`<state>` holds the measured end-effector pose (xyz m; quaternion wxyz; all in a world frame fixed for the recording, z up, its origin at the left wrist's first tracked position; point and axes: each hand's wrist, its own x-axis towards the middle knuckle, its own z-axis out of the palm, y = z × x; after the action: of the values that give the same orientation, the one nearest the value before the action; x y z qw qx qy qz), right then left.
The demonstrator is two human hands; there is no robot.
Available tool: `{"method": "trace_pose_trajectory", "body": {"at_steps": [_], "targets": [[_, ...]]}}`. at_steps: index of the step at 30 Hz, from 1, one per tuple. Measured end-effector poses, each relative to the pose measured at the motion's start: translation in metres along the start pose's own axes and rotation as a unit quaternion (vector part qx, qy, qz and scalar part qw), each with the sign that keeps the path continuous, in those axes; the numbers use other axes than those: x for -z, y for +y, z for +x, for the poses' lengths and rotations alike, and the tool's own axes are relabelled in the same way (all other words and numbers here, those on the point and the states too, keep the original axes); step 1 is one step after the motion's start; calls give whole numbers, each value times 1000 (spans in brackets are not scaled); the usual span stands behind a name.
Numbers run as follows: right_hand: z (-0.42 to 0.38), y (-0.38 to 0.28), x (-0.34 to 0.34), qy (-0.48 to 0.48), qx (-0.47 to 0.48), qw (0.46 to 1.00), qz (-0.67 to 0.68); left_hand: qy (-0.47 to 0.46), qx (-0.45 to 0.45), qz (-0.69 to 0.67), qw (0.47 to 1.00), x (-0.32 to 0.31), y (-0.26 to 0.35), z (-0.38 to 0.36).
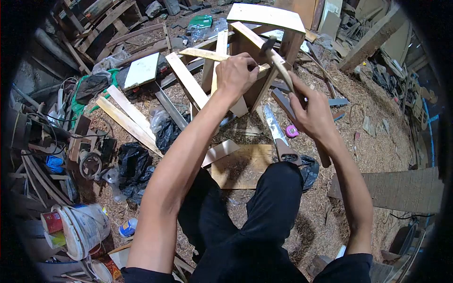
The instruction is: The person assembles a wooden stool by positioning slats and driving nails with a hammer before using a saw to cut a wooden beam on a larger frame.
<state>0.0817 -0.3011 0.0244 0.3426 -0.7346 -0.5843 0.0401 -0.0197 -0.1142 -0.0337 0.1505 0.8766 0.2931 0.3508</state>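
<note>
A hammer (282,70) with a dark head and a wooden handle is in my right hand (314,111), its fingers wrapped round the handle. The hammer head is over the light end of a slat on a wooden frame (269,21). My left hand (236,73) is at the middle of the frame, fingers bent and pressed together beside a pale strip (203,54); whatever is between the fingertips is too small to make out. Another light slat (187,81) slants down to the left of that hand.
Below the frame lie a handsaw (275,125), a pink tape measure (292,131) and a plywood piece (245,167). Loose boards (127,118) and black plastic bags (134,165) are at the left, with a white bucket (87,231) lower down. Shavings cover the floor.
</note>
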Motion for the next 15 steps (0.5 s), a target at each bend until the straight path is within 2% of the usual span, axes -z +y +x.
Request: {"method": "trace_pose_trajectory", "body": {"at_steps": [2, 5, 8, 10, 12, 14, 15], "targets": [[-1, -1, -1, 19, -8, 1000, 13, 3, -6, -1, 1000, 1, 0, -1], [-2, -1, 0, -25, -11, 999, -21, 16, -15, -5, 1000, -1, -1, -1], [-1, -2, 0, -14, -55, 998, 8, 20, -9, 2, 1000, 0, 0, 0], [-3, 4, -5, -14, 23, 1000, 1, 14, -4, 12, 1000, -1, -1, 0], [0, 0, 0, -18, 13, 1000, -13, 33, -21, -6, 999, -1, -1, -1], [2, -7, 4, -24, -76, 997, 6, 23, -11, -11, 1000, -2, -2, 0], [0, -6, 4, -24, -76, 997, 5, 12, 2, -16, 1000, -1, -1, 0]]}}
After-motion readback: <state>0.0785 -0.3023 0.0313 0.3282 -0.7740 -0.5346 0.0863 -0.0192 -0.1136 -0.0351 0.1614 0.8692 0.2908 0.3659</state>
